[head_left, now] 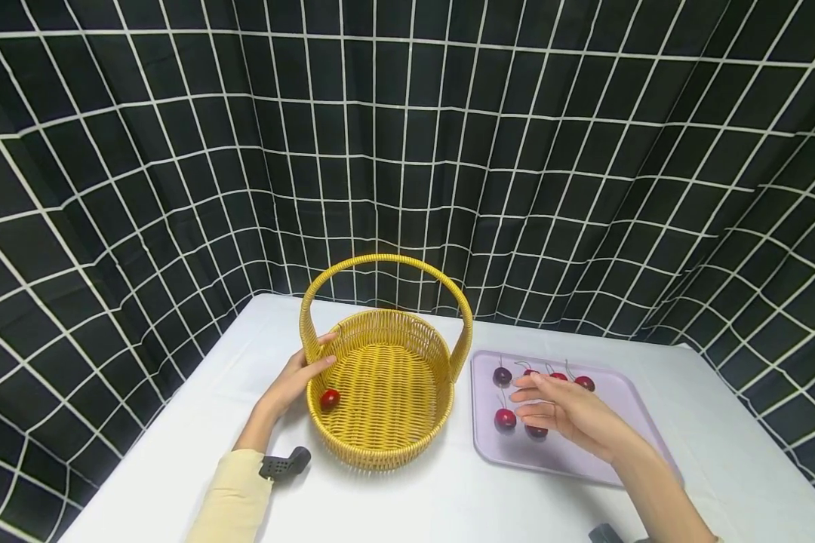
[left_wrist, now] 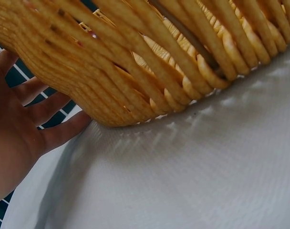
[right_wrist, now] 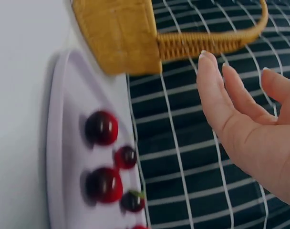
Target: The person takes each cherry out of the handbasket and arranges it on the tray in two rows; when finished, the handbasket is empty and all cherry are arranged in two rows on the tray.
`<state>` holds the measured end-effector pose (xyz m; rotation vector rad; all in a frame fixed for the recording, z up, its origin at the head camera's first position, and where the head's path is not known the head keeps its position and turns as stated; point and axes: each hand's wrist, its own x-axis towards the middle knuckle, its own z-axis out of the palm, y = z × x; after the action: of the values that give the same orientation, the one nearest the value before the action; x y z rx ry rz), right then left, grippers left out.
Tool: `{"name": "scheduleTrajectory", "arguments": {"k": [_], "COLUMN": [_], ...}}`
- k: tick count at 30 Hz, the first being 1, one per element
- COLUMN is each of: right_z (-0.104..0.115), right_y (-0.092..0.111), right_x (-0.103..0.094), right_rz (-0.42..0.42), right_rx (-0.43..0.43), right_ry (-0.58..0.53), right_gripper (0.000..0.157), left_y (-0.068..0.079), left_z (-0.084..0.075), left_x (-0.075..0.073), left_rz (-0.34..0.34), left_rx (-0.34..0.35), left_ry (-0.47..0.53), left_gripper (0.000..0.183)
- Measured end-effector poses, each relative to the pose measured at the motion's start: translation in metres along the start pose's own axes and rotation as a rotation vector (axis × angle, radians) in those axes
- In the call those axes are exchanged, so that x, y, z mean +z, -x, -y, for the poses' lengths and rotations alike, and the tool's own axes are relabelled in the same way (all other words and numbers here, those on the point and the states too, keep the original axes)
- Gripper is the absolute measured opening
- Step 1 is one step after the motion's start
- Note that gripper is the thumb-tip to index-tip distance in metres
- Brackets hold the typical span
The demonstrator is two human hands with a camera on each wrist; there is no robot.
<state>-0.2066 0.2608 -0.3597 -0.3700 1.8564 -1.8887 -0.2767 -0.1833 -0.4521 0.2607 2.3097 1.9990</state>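
Note:
A yellow woven basket with a tall arched handle stands on the table, and one red cherry lies inside by its left wall. My left hand holds the basket's left rim near the foot of the handle, with a digit over the rim; in the left wrist view, fingers lie along the outer weave. Over a pale purple tray hovers my right hand, fingers loosely bent and nothing between them. Several stemmed dark red cherries lie on the tray, some partly hidden behind that hand.
A white cloth covers the table. Behind and along both sides hangs a black curtain with a white grid. The basket's handle rises high above its rim, left of the tray.

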Motion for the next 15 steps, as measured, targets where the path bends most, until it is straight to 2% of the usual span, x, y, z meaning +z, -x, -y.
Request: {"name": "scheduleTrajectory", "arguments": {"k": [8,12,15], "right_z": [0.008,0.01,0.012], "right_y": [-0.029,-0.045,-0.057], "right_x": [0.034,0.05,0.062], "right_rz": [0.045,0.103,0.159], "right_rx": [0.03,0.028,0.027], "right_ry": [0.109,0.12,0.118], "right_gripper": [0.041,0.048,0.048], "left_y": [0.001,0.001,0.003], "left_z": [0.002,0.001,-0.006], "left_x": [0.0,0.0,0.001], "left_rz": [-0.007,0.004,0.012], "left_rx": [0.017,0.006,0.003], "left_ry": [-0.001,0.009,0.017], "left_gripper": [0.055,0.055,0.055]}}
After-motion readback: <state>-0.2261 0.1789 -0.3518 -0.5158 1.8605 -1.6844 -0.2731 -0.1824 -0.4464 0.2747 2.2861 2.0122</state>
